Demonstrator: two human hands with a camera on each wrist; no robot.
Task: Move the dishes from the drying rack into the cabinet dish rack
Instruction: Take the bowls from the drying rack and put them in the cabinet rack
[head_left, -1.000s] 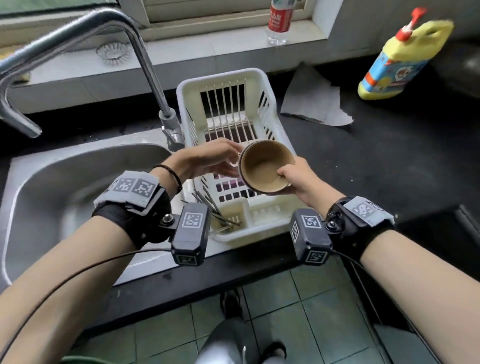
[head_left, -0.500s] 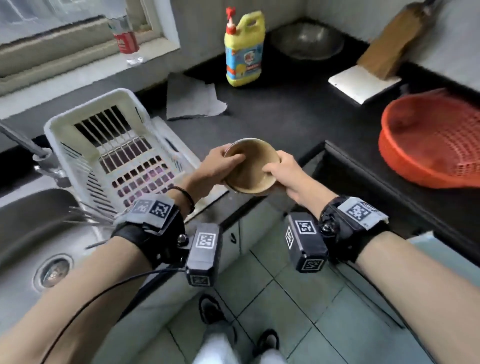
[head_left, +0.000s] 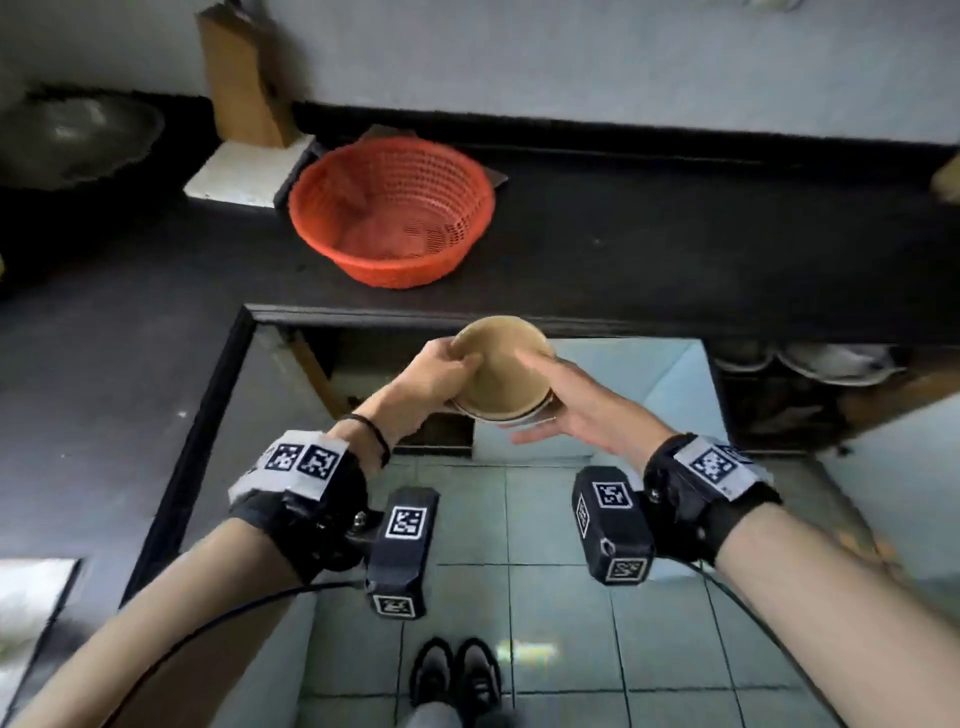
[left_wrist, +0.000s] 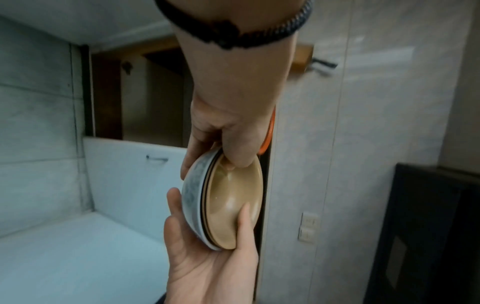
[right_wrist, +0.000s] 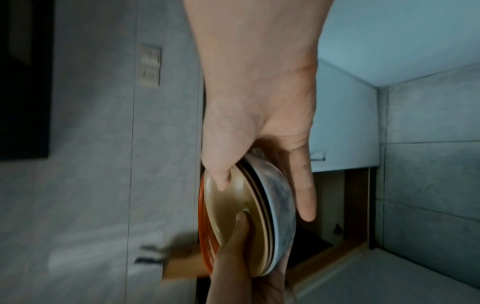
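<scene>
A stack of bowls, a tan one nested on top of a white and blue one, is held level between both hands over the open lower cabinet. My left hand grips the left rim, thumb inside the tan bowl and fingers underneath. My right hand pinches the right rim, thumb on the inside and straight fingers under the base. To the right, under the counter, white dishes stand in the dark cabinet space. The drying rack is out of view.
On the black counter behind the bowls sit an orange mesh basket, a wooden knife block, a white board and a metal bowl. Pale blue cabinet doors stand open. My shoes are on the tiled floor.
The view has swung right, away from the sink and white drying rack. Both hands have carried the bowls along to above the open cabinet, keeping the same hold.
</scene>
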